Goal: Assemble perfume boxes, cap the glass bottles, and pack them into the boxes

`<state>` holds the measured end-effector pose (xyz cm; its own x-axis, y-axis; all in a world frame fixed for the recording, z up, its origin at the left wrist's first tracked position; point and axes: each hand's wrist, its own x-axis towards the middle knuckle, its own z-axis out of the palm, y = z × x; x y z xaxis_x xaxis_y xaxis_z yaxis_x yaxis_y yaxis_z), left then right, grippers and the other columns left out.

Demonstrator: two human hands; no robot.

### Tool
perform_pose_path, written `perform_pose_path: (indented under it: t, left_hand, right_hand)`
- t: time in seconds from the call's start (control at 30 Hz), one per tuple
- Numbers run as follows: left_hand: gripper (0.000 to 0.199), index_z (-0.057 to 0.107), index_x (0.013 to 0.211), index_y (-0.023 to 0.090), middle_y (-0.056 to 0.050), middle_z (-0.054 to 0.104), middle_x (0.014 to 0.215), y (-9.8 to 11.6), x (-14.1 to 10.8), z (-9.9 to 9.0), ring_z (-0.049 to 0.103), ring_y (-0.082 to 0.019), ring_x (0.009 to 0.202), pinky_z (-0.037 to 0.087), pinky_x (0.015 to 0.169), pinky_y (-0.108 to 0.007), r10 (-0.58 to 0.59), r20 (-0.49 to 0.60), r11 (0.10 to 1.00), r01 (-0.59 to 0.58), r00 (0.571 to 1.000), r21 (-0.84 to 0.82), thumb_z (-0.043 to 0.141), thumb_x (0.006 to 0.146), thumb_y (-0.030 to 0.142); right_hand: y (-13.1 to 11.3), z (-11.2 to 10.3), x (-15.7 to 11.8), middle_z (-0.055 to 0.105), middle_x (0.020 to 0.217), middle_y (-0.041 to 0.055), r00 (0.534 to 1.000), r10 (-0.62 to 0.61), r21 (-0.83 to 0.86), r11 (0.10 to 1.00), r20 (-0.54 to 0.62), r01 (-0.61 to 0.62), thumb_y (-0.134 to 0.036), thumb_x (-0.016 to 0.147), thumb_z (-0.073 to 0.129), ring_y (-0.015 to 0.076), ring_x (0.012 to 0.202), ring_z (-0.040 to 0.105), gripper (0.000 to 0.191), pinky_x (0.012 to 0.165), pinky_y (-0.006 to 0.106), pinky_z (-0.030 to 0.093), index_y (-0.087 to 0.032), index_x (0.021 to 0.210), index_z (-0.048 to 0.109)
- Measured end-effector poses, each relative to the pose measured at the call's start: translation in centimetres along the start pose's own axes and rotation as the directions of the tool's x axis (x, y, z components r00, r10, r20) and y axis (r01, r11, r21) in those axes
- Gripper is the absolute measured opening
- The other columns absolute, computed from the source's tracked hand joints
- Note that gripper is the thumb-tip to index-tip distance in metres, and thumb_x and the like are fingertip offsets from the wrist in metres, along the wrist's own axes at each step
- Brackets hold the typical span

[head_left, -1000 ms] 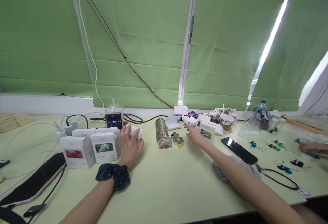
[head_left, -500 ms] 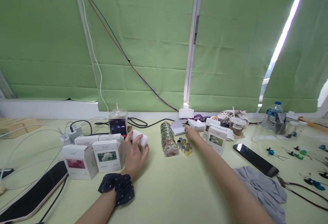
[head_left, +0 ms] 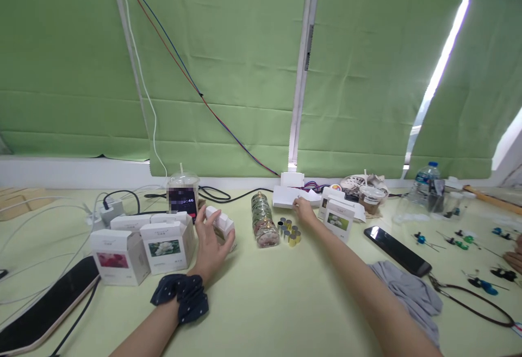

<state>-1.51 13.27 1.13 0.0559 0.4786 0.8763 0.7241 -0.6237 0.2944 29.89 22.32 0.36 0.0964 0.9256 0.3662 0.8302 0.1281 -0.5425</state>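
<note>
My left hand [head_left: 212, 237] curls around a small white box [head_left: 223, 222] on the table, thumb on its right and fingers over its left. Further to the right my right hand [head_left: 304, 211] reaches to the back, its fingers closed at the edge of a flat white carton [head_left: 283, 197]. Between my hands lies a row of round glass jars [head_left: 261, 221] with dried plant bits inside. Beside it stand several small gold and silver caps [head_left: 292, 236]. Left of my left hand are several white boxes [head_left: 167, 242] with flower pictures, and another flower box [head_left: 338, 220] stands right of my right hand.
A drink cup [head_left: 182, 180] with a phone leaning on it stands at the back. A black phone [head_left: 396, 251], a grey cloth [head_left: 405, 294] and small blue and green parts [head_left: 460, 244] lie on the right. A dark phone-like slab [head_left: 49, 313] and cables are at left.
The view has turned slightly to the right. By my right hand the flat white carton has shifted, and its side edge now shows. My left hand stays around the small white box.
</note>
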Motion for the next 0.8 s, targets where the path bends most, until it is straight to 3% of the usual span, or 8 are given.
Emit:
perform_pose_path:
  t: [0.17, 0.3, 0.4, 0.5, 0.63, 0.8]
  left_hand:
    - [0.058, 0.033, 0.131, 0.019, -0.018, 0.019, 0.144, -0.3, 0.0, 0.3, 0.019, -0.036, 0.140, 0.026, 0.111, -0.058, -0.001, 0.032, 1.000, 0.002, 1.000, -0.022, 0.061, 0.080, 0.025]
    - [0.065, 0.030, 0.134, 0.020, -0.018, 0.014, 0.147, -0.5, 0.2, 0.3, 0.016, -0.037, 0.141, 0.023, 0.112, -0.058, 0.016, 0.012, 1.000, -0.016, 1.000, 0.000, 0.063, 0.079, 0.029]
    - [0.071, 0.028, 0.136, 0.027, -0.015, 0.017, 0.147, 0.0, 0.2, 0.0, 0.019, -0.037, 0.140, 0.023, 0.111, -0.061, 0.077, -0.018, 0.996, -0.076, 0.997, 0.047, 0.067, 0.076, 0.031]
    - [0.079, 0.024, 0.138, 0.034, -0.012, 0.021, 0.146, 1.5, -0.3, -0.1, 0.023, -0.036, 0.138, 0.027, 0.109, -0.062, 0.140, 0.022, 0.990, -0.140, 0.990, -0.016, 0.071, 0.074, 0.032]
    - [0.097, 0.011, 0.147, 0.027, -0.018, 0.019, 0.149, 4.6, -1.5, 0.1, 0.025, -0.038, 0.138, 0.041, 0.101, -0.057, 0.159, 0.218, 0.969, -0.110, 0.963, -0.221, 0.072, 0.073, 0.036]
    - [0.112, 0.008, 0.149, 0.024, -0.019, 0.023, 0.149, 6.8, -2.6, 0.4, 0.025, -0.042, 0.138, 0.032, 0.106, -0.060, 0.270, 0.273, 0.947, -0.204, 0.923, -0.249, 0.076, 0.063, 0.050]
  right_hand:
    - [-1.2, -1.1, -2.4, 0.063, 0.079, 0.0049, 0.994, -0.006, 0.155, 0.988, -0.106, 0.023, -0.012, 0.078, 0.047, 0.0200, 0.078, 0.060, 0.011, 0.074, 0.033, 0.048, -0.018, 0.074, 0.056]
    - [-2.3, -2.9, -5.5, 0.067, 0.084, 0.0056, 0.987, -0.049, 0.265, 0.960, -0.153, 0.089, -0.018, 0.081, 0.046, 0.0208, 0.081, 0.064, 0.010, 0.072, 0.034, 0.051, -0.020, 0.077, 0.055]
    - [-3.1, -4.9, -8.5, 0.069, 0.091, 0.0061, 0.981, -0.118, 0.335, 0.928, -0.157, 0.165, -0.024, 0.081, 0.049, 0.0217, 0.087, 0.065, 0.009, 0.072, 0.034, 0.053, -0.020, 0.078, 0.056]
    - [-3.7, -6.5, -12.1, 0.069, 0.094, 0.0075, 0.967, -0.213, 0.411, 0.876, -0.142, 0.253, -0.027, 0.081, 0.051, 0.0231, 0.092, 0.064, 0.010, 0.068, 0.034, 0.054, -0.020, 0.079, 0.059]
    - [-4.0, -7.9, -16.6, 0.068, 0.094, 0.0075, 0.948, -0.307, 0.412, 0.855, -0.085, 0.314, -0.023, 0.085, 0.050, 0.0203, 0.089, 0.064, 0.011, 0.069, 0.031, 0.054, -0.021, 0.080, 0.059]
    - [-4.0, -8.8, -19.7, 0.066, 0.094, 0.0087, 0.897, -0.433, 0.334, 0.836, -0.085, 0.435, -0.018, 0.089, 0.048, 0.0187, 0.086, 0.064, 0.013, 0.075, 0.033, 0.053, -0.021, 0.081, 0.058]
